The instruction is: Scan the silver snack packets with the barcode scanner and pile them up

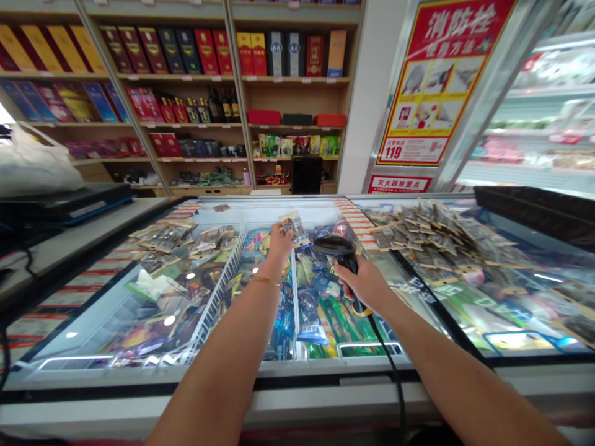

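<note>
I hold the small packet [294, 227] pinched in my left hand [277, 243] above the open freezer [297, 365], right hand [367, 285] wrapped around the scanner [337, 248]; a loose grip may drop it among the frozen goods [320, 310], and the cable [395, 378] may snag the rim.

Bright, even overhead light is filling the scene. Ceiling lamps are glaring as white spots on the freezer lid [139, 297]. Wide-angle distortion is bending edges; the right cooler shelves [548, 124] are blurring.

wooden shelves [186, 77] (boxed goods) | red poster [437, 80] | glass-topped freezer [139, 297] | white pillar [369, 93]
</note>
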The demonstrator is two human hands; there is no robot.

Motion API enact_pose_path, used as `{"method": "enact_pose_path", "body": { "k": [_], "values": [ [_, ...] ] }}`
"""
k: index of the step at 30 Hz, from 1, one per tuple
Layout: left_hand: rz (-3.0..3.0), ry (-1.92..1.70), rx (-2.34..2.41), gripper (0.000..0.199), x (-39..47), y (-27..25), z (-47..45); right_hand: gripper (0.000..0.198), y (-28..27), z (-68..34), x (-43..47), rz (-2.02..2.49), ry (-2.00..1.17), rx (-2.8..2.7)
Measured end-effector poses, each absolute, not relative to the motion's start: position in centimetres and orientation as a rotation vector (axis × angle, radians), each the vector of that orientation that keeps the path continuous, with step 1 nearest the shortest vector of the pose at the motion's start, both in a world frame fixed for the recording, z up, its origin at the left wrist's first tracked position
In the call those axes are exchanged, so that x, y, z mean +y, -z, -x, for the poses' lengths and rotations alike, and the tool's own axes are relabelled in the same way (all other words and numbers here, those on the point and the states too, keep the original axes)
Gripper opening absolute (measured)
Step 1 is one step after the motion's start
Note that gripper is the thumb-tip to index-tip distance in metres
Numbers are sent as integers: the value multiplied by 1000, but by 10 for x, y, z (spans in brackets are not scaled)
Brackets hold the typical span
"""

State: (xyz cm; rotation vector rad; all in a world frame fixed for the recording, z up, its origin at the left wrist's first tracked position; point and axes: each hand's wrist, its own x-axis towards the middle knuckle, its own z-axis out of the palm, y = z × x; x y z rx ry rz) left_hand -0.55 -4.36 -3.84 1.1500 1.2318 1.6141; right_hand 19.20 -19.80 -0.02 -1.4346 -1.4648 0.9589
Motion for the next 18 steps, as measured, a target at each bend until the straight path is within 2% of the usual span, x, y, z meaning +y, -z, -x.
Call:
{"method": "enact_pose_path", "body": {
  "k": [18],
  "values": [
    [-1191, -1676, 1227, 33, -28, 52, 10, 17, 3, -197, -191, 1375, -979, -1409]
  ]
}}
